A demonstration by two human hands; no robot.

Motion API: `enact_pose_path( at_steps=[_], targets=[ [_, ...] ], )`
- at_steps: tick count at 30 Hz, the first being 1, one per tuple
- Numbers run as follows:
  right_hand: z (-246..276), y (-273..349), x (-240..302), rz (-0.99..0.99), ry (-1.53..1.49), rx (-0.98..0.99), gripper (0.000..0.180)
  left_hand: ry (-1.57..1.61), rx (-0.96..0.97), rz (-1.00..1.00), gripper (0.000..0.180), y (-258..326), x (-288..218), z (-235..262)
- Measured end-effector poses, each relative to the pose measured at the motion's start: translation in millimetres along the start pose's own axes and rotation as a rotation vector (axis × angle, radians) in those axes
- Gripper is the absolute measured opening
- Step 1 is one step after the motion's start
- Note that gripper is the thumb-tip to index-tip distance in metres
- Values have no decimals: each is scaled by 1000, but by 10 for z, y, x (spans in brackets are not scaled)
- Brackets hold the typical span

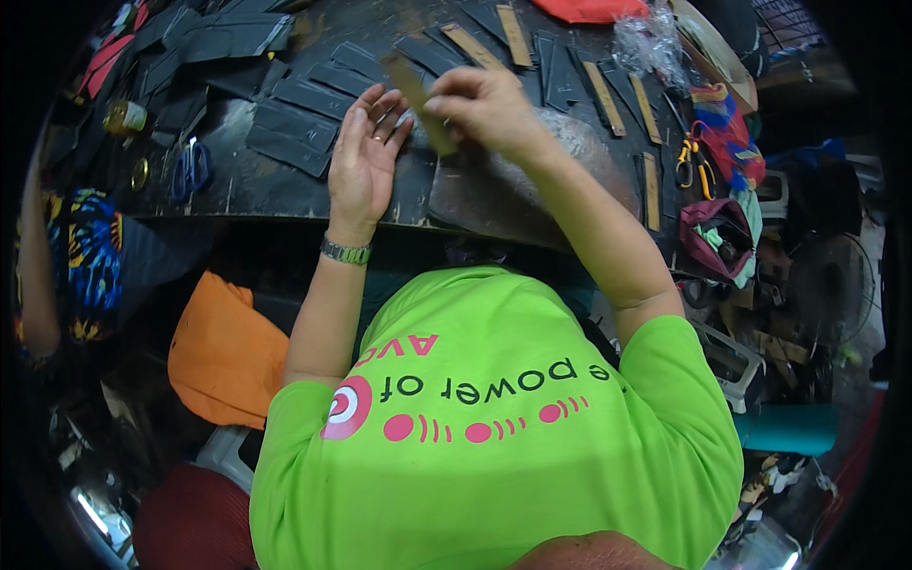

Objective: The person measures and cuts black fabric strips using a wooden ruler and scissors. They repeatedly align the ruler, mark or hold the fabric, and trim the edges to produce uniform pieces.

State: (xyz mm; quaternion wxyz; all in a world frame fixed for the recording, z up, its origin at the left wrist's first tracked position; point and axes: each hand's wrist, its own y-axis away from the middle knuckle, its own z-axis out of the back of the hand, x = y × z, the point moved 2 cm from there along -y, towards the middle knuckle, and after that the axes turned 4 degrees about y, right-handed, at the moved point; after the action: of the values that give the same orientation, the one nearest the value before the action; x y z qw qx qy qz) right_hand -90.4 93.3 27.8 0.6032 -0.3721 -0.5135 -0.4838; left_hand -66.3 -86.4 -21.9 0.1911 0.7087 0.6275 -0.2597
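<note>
1. Tan, flat strip of stiff material [418,100] is pinched in the closed fingers of the right hand [484,106], over the dark worktop [237,185].
2. Left hand [363,161] lies open, palm down, beside it on a dark sheet [413,190].
3. Black cut pieces [294,123] lie nearby; blue-handled scissors [191,171] well apart.

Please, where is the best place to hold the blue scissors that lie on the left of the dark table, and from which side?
Probably take the blue scissors by the handle loops, the wider rounded end. They lie flat with bare table around them, so come from above. Both hands are busy: the left hand presses a dark sheet, the right hand pinches a tan strip.
</note>
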Motion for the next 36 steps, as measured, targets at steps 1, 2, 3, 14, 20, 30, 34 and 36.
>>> enact_pose_path(
  at_steps=[1, 2, 3, 14, 20, 30, 34, 36],
  targets=[
    [205, 5, 1, 88, -58, -90, 13, -31, 14, 20, 39, 8, 1, -8],
    [450, -11, -17, 70, -82, -181, 16, -64, 28, 38, 39, 16, 0, -13],
    [675, -7, -53, 83, -107, -299, 19, -98, 40, 57, 39, 23, -4, -14],
    [1261, 1, -564, -97, 555, -576, 40, -214, 136, 72, 31, 35, 30, 50],
    [1554, 305, -308, 36, 636, -627, 36, -186, 139, 82, 24, 29, 33, 90],
    [2524, 1339, -290, -533, 1026, -244, 27, -289, 105, 73, 23, 44, 57, 72],
    [2291, 1720, -358, -566, 1058, -266, 32, -309, 101, 60, 23, 36, 65, 73],
    [2097, 1897, -376, -501, 1166, -324, 38, -301, 124, 54, 22, 33, 67, 71]
  ],
)
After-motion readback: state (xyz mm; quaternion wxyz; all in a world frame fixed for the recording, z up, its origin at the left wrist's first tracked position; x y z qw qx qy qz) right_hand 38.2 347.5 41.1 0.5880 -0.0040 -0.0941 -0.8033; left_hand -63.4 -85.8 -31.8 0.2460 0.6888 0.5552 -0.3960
